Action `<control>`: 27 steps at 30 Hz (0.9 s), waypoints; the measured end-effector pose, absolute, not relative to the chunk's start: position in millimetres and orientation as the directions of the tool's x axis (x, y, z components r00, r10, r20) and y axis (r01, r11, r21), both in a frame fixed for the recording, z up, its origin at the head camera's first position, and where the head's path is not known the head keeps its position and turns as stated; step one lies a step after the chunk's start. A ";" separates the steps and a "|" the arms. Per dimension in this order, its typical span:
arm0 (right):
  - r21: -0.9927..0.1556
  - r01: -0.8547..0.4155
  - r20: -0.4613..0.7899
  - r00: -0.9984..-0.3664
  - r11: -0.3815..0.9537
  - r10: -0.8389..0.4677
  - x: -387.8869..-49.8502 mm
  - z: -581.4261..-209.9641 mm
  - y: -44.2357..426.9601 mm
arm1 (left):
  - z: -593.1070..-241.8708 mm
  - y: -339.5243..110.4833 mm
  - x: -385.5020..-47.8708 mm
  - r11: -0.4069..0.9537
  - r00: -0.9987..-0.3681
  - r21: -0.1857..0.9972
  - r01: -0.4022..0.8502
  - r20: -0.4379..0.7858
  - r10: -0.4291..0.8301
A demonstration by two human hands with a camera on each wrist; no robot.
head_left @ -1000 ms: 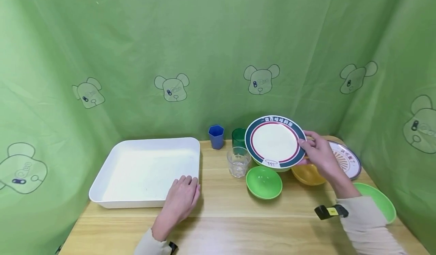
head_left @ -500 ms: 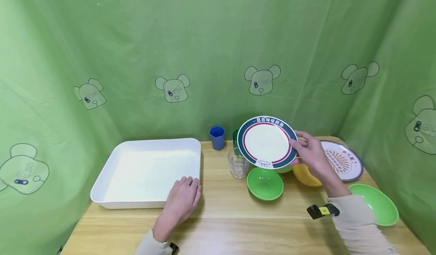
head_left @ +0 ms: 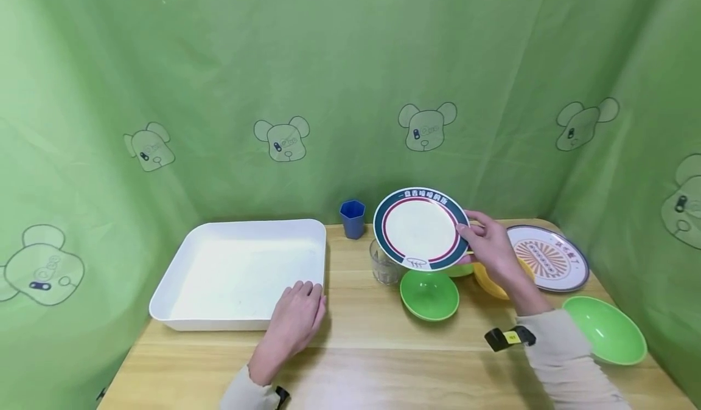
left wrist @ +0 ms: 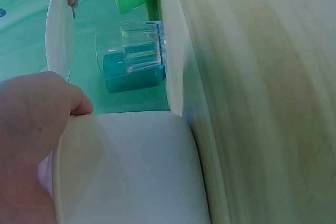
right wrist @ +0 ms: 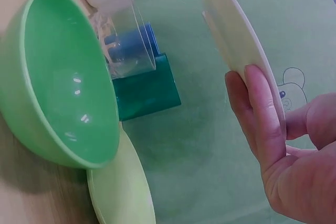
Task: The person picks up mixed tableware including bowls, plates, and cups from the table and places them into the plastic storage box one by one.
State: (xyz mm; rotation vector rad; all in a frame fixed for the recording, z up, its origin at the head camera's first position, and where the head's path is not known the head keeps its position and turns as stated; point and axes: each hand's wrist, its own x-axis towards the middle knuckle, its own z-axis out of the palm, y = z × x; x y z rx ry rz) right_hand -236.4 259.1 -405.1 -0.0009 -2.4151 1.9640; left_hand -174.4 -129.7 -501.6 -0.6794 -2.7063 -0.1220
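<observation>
My right hand (head_left: 490, 246) pinches the right rim of a white plate (head_left: 418, 230) with a dark teal band and a red ring. The plate is held tilted in the air above the cups and bowls. In the right wrist view, fingers (right wrist: 265, 114) lie under the plate (right wrist: 233, 30) and the thumb is on its other face. My left hand (head_left: 296, 316) grips the near right corner of a white rectangular tray (head_left: 241, 323), its fingers over the rim. The left wrist view has this hand (left wrist: 31, 119) on the tray's edge (left wrist: 131, 166).
Below the plate stand a clear glass (head_left: 385, 267), a green bowl (head_left: 429, 297) and a yellow bowl (head_left: 495, 285). A blue cup (head_left: 353, 220) is at the back. A patterned oval plate (head_left: 550, 258) and another green bowl (head_left: 605, 331) lie right. A green cup (right wrist: 149, 90) shows too.
My right hand has carried the plate leftward, bringing it over the clear glass. More of the patterned plate and the right green bowl shows now. The left hand stays on the tray's corner.
</observation>
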 end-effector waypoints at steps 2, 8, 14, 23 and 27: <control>-0.981 -0.012 0.017 -1.000 0.195 0.021 -236.7 -405.0 258.1 | -501.2 -128.9 -175.4 0.880 -0.824 0.003 0.475 0.353 0.444; -0.986 0.006 -0.003 -1.000 0.167 0.018 -236.2 -404.8 252.2 | -500.0 -128.1 -175.7 0.877 -0.825 0.015 0.481 0.346 0.446; -0.990 0.020 -0.020 -1.000 0.140 0.008 -235.9 -403.4 243.6 | -498.2 -130.0 -174.3 0.878 -0.832 0.039 0.477 0.341 0.437; -0.989 0.030 -0.031 -1.000 0.144 -0.004 -236.2 -404.3 234.2 | -495.5 -131.0 -174.0 0.874 -0.830 0.047 0.483 0.343 0.440; -0.992 0.025 -0.028 -0.999 0.126 -0.019 -235.6 -405.9 229.8 | -497.7 -130.7 -174.1 0.874 -0.832 0.055 0.483 0.339 0.438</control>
